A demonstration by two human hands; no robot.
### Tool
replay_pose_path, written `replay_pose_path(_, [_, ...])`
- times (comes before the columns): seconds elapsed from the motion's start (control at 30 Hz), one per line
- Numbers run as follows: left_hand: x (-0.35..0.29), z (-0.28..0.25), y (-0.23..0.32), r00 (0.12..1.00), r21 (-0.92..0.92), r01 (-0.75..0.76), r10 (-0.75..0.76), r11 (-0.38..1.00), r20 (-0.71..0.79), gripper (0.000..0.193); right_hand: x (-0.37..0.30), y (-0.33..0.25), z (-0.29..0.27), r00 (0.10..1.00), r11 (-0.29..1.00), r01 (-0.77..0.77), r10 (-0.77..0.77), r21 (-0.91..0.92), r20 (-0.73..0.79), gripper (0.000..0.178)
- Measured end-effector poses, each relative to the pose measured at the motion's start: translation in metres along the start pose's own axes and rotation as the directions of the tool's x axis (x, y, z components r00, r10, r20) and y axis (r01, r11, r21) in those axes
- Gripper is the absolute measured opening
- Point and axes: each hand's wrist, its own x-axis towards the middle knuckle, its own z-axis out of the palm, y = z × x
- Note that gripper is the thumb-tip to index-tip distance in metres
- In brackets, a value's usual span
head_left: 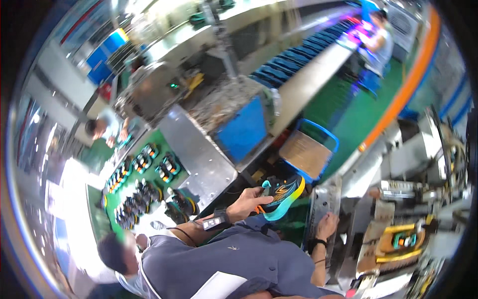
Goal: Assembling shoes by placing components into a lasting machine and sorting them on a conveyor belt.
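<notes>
Because the left hand (250, 200) pinches the teal-and-yellow sneaker (282, 195) only at its heel, held in the air over the gap beside the steel table (199, 154), it could tip and drop. Right hand (326, 225) rests with fingers curled on the machine's metal plate (322, 204), wrist bent.

Rows of dark shoes (144, 187) are lying on a green belt (149, 144) left of the fingers; a blue-framed cart (308, 149) is standing above them.
</notes>
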Motion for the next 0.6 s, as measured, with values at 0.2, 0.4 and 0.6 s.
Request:
replay_pose_path(0.2, [-0.037,-0.077,-0.012,0.948,-0.104,-0.033,-0.002,0.994,-0.319,0.037,0.051,-0.035,-0.046,0.999,1.0,0.011,-0.011,0.018,-0.037,0.015])
replay_pose_path(0.4, [-0.051,-0.194,-0.002,0.827,0.189,-0.062,0.156,0.98,-0.54,0.032,0.208,-0.233,-0.128,0.89,0.804,0.412,-0.254,0.428,-0.379,0.011])
replay_pose_path(0.6, [-0.016,-0.36,-0.004,0.606,-0.125,-0.319,0.101,0.94,-0.789,0.035,0.297,-0.53,-0.179,0.458,0.408,0.889,-0.79,0.208,-0.408,0.017])
